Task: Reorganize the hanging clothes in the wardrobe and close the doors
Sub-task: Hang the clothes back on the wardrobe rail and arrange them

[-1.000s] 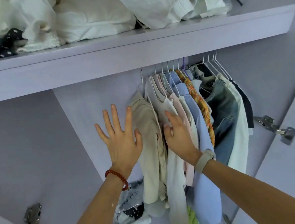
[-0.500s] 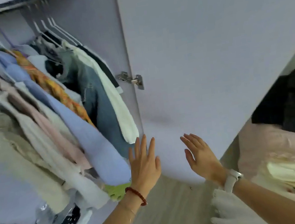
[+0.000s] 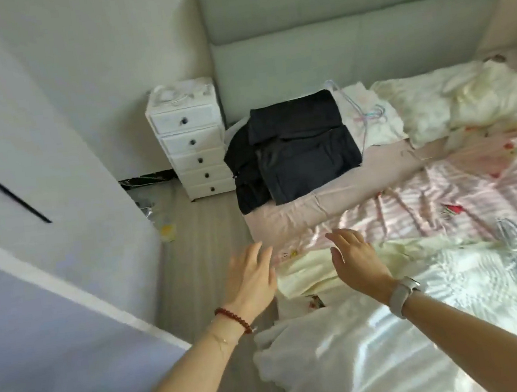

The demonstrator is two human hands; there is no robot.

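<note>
Wardrobe door [image 3: 56, 334] fills the near left of my head view, a pale lilac panel with a white edge; the hanging clothes are out of sight. My left hand [image 3: 251, 281] hovers over the grey plank floor [image 3: 199, 252], its grip apart, fingers straight and holding nothing, a red bead bracelet [image 3: 233, 319] at the wrist. My right hand [image 3: 354, 259] hovers over the bed [image 3: 364, 192], grip likewise apart and empty, a pale watch [image 3: 401, 295] on the wrist. On the bed lie a folded black garment [image 3: 297, 148] at the far left corner, pale yellow and white clothes [image 3: 352, 363] near me, and a pink striped sheet. A white drawer unit [image 3: 192, 142] stands on the floor beside the grey headboard [image 3: 343, 22].
</note>
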